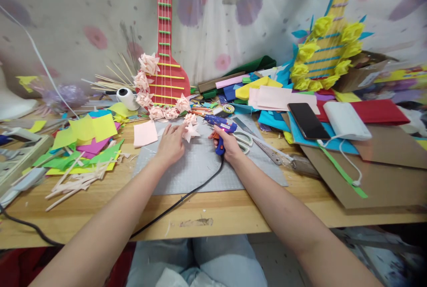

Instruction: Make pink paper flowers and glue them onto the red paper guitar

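Note:
My right hand (230,145) is closed round the handle of a blue hot glue gun (220,124), whose nozzle points left and whose black cord (187,196) trails off the table edge. My left hand (171,144) rests on the grey cutting mat (200,167), its fingertips pinching a pale pink folded paper flower (191,132). A second pink flower (190,118) lies just behind it. A red cardboard guitar (167,67) leans on the wall behind, with pink flowers (146,82) along its left and lower edge.
Coloured paper squares (87,133) and paper strips (71,185) lie at left. A pink sheet (145,133), scissors (243,139), a metal ruler (263,142), a phone (307,121), cardboard (373,176) and a yellow-flowered guitar (328,51) crowd the right. A thread spool (127,97) stands behind.

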A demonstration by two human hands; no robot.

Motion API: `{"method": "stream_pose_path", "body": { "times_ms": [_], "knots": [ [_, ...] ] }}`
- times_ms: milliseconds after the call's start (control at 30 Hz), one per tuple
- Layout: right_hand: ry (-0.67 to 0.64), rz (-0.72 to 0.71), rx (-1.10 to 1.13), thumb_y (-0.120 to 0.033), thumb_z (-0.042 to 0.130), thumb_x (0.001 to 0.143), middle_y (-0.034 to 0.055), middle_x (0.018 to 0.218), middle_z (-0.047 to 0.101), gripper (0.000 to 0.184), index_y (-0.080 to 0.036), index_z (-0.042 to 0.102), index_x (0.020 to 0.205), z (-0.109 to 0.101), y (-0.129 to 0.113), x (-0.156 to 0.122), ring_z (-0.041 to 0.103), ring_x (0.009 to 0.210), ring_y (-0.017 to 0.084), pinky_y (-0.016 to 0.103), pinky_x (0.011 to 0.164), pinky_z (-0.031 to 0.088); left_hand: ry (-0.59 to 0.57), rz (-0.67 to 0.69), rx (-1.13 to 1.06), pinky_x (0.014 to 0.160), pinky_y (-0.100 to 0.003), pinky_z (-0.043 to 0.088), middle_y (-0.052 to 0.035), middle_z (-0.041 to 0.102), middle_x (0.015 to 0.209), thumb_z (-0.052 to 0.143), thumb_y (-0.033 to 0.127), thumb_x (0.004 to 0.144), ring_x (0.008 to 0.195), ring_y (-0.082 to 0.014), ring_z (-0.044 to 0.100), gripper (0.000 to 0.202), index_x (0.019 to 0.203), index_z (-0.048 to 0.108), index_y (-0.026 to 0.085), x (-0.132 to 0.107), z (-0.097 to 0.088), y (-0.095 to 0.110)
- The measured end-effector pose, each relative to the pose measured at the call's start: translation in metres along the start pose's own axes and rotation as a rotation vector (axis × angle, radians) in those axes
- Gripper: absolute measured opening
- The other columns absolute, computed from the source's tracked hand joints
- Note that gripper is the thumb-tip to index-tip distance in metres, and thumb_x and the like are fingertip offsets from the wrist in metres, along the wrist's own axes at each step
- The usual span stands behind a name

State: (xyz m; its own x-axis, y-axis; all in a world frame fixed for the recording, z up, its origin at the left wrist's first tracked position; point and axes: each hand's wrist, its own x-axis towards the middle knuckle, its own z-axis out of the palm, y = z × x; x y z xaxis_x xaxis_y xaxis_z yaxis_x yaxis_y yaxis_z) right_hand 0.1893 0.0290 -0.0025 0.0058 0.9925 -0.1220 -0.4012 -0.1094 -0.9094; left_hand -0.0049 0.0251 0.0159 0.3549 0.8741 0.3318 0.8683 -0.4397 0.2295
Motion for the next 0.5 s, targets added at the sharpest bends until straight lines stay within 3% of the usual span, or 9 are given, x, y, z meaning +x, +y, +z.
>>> {"method": "stream_pose_path", "body": {
  "times_ms": [167, 400, 500],
  "knots": [
    [0.0, -0.001, 0.001, -0.054, 0.073, 0.053, -0.0001, 0.059, 0.062, 0.041, -0.016, 0.058, 0.058, 0.0007, -0.0011, -0.0008, 0.042, 0.041, 0.004, 0.018, 0.037, 0.032, 0.051, 0.023, -0.005, 0.112, -0.043, 0.021, -0.0071, 0.06, 0.122, 0.041, 0.004, 0.064, 0.12, -0.0236, 0.045, 0.07, 0.133, 0.039, 0.014, 0.0016, -0.0002, 0.0013],
    [0.005, 0.002, 0.001, -0.053, 0.073, 0.053, -0.0007, 0.059, 0.062, 0.04, -0.017, 0.058, 0.06, 0.0006, -0.0013, -0.0008, 0.042, 0.041, 0.004, 0.018, 0.037, 0.032, 0.014, 0.077, -0.001, 0.113, -0.045, 0.02, -0.0072, 0.062, 0.119, 0.04, 0.003, 0.065, 0.121, -0.0237, 0.045, 0.071, 0.134, 0.037, 0.013, 0.0006, 0.0029, 0.0006],
    [0.0, 0.002, -0.002, -0.053, 0.073, 0.054, -0.0004, 0.059, 0.062, 0.04, -0.017, 0.058, 0.06, 0.0007, -0.0013, -0.0012, 0.042, 0.041, 0.004, 0.018, 0.037, 0.032, 0.075, 0.072, -0.035, 0.112, -0.044, 0.023, -0.007, 0.061, 0.121, 0.041, 0.003, 0.064, 0.12, -0.0238, 0.045, 0.073, 0.136, 0.035, 0.014, -0.0012, 0.0015, 0.0002]
  ]
}}
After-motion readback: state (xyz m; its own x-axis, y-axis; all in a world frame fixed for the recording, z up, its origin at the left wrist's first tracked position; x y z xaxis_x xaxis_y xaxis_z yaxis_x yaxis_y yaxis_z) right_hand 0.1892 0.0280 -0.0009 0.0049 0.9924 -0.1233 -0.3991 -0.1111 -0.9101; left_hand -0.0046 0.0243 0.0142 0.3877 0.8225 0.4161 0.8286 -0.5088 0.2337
